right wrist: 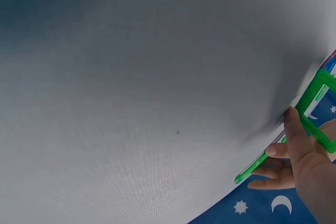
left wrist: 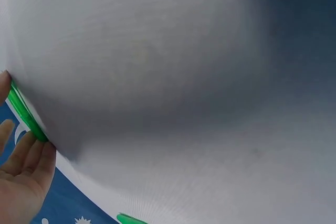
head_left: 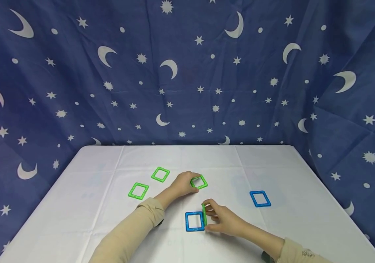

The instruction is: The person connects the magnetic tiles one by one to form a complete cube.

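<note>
While the left hand (head_left: 183, 183) curls its fingers on a flat green square frame (head_left: 199, 182) near the middle of the table (head_left: 305, 219), the right hand (head_left: 223, 218) pinches another green frame (head_left: 204, 214) and holds it standing up on its edge. This standing frame touches the right side of a blue square frame (head_left: 194, 221) that lies flat, closer to the front edge of the table. All the frames are thin plastic squares with a hole in the middle.

Two more green frames lie flat toward the left side: one (head_left: 160, 174) further back and one (head_left: 138, 190) a bit nearer the front. A second blue frame (head_left: 260, 198) lies flat by itself toward the right side, well apart from the hands.

A smooth white cloth with soft fold lines covers the table. Behind it hangs a wrinkly blue curtain (head_left: 187, 73) with white moons, stars and dots. Both arms wear tan sleeves (head_left: 131, 233).
</note>
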`<state>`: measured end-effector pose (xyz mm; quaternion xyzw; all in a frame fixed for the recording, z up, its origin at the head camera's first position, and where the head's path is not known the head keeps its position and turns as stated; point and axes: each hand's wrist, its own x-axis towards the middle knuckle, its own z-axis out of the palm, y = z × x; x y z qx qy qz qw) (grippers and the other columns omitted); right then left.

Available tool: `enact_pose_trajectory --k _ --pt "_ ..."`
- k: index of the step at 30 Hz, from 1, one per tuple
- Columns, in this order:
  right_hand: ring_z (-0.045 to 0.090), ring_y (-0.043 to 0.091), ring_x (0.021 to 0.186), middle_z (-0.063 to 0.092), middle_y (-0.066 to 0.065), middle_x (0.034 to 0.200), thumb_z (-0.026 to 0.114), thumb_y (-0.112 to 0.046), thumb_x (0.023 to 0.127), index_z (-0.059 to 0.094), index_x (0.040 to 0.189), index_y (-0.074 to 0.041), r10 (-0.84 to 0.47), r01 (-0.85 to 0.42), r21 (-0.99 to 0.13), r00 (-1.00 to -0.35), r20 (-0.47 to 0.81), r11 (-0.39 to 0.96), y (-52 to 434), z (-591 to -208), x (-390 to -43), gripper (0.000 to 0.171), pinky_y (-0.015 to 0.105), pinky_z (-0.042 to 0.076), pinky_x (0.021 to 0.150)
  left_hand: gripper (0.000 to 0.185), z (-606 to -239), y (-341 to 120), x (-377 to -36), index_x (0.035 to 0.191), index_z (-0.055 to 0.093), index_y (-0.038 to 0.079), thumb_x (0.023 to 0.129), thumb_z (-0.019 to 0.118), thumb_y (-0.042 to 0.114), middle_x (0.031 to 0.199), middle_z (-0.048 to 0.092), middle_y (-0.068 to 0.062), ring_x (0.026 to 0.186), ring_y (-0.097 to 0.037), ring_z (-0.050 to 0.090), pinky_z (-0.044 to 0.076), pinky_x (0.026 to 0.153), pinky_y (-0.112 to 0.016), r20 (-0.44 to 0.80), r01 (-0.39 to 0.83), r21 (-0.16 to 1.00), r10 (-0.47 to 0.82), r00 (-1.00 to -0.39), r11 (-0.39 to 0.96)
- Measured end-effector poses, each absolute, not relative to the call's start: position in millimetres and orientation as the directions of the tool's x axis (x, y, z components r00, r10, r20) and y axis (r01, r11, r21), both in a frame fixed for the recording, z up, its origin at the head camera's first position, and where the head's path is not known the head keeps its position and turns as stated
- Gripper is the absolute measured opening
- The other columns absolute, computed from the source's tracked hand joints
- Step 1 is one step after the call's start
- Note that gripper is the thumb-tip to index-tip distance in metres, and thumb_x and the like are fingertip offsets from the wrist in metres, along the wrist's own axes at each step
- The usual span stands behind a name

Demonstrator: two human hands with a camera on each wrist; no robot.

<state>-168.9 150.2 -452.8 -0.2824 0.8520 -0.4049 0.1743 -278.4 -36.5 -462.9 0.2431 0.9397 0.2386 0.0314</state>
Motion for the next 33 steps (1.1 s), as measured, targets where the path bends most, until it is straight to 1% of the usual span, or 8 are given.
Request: enact_pose_trajectory --k 4,12,16,19,23,26,29,33 --pt "0.056 0.040 0.116 0.055 0.028 0.126 0.074 -0.014 0.081 0.038 0.128 0.000 -0.623 -0.345 -0.784 -0.779 -0.068 0.516 150.6 -453.6 -169.7 0.061 0.039 0.052 0.090 0.056 -462.7 -35.7 -277.6 0.124 0.061 0.011 0.073 0.081 0.020 0.122 0.064 -0.008 0.112 -0.025 0.060 0.047 0.096 -0.039 0.061 0.443 0.465 0.472 -0.880 0.767" --pt "0.056 0.040 0.117 0.055 0.027 0.126 0.074 -0.015 0.082 0.038 0.129 -0.001 -0.623 -0.339 -0.782 -0.778 -0.080 0.523 149.5 -454.1 -170.0 0.061 0.037 0.052 0.091 0.046 -464.7 -37.3 -270.4 0.119 0.064 0.009 0.076 0.078 0.019 0.115 0.067 -0.009 0.106 -0.025 0.063 0.050 0.093 -0.038 0.080 0.431 0.484 0.452 -0.888 0.761" --pt "0.056 0.040 0.117 0.054 0.028 0.127 0.074 -0.013 0.081 0.038 0.129 0.000 -0.624 -0.342 -0.782 -0.778 -0.077 0.522 150.3 -452.9 -170.1 0.061 0.039 0.052 0.091 0.041 -465.5 -39.3 -268.8 0.113 0.067 0.008 0.076 0.078 0.022 0.106 0.071 -0.008 0.089 -0.017 0.065 0.053 0.080 -0.031 0.111 0.442 0.502 0.452 -0.885 0.744" --pt "0.055 0.040 0.117 0.054 0.028 0.127 0.074 -0.014 0.081 0.038 0.129 0.000 -0.625 -0.341 -0.780 -0.776 -0.081 0.524 150.3 -452.8 -170.3 0.062 0.038 0.051 0.091 0.035 -466.3 -42.4 -268.0 0.106 0.070 0.009 0.076 0.079 0.023 0.099 0.072 -0.005 0.076 -0.010 0.060 0.050 0.070 -0.025 0.114 0.432 0.523 0.442 -0.890 0.734" --pt "0.056 0.040 0.117 0.054 0.028 0.127 0.074 -0.013 0.081 0.038 0.129 0.000 -0.626 -0.344 -0.779 -0.776 -0.080 0.525 149.8 -452.3 -170.6 0.061 0.038 0.052 0.090 0.022 -466.1 -45.3 -267.4 0.095 0.072 0.009 0.077 0.077 0.021 0.090 0.072 -0.003 0.069 -0.006 0.054 0.046 0.064 -0.021 0.129 0.438 0.538 0.444 -0.887 0.720" --pt "0.056 0.040 0.116 0.055 0.028 0.126 0.074 -0.013 0.081 0.038 0.128 0.000 -0.626 -0.350 -0.776 -0.776 -0.073 0.525 149.7 -451.8 -170.3 0.061 0.038 0.052 0.089 0.015 -464.7 -45.2 -266.4 0.090 0.073 0.009 0.080 0.074 0.019 0.085 0.072 -0.002 0.063 -0.004 0.052 0.044 0.059 -0.018 0.146 0.451 0.528 0.446 -0.883 0.719" --pt "0.056 0.040 0.115 0.056 0.028 0.125 0.074 -0.013 0.081 0.039 0.127 0.000 -0.628 -0.358 -0.773 -0.776 -0.065 0.523 149.8 -451.6 -169.9 0.060 0.038 0.052 0.089 0.013 -462.6 -44.2 -264.1 0.091 0.073 0.009 0.083 0.070 0.019 0.082 0.072 -0.001 0.057 -0.004 0.052 0.042 0.054 -0.017 0.185 0.461 0.477 0.427 -0.885 0.748" --pt "0.057 0.041 0.115 0.056 0.027 0.123 0.074 -0.013 0.081 0.038 0.127 0.000 -0.634 -0.366 -0.776 -0.772 -0.056 0.514 149.9 -451.9 -169.8 0.059 0.039 0.052 0.089 0.013 -459.1 -43.8 -260.4 0.093 0.073 0.010 0.086 0.066 0.019 0.085 0.073 -0.001 0.063 -0.008 0.062 0.047 0.057 -0.019 0.286 0.479 0.377 0.392 -0.874 0.793"
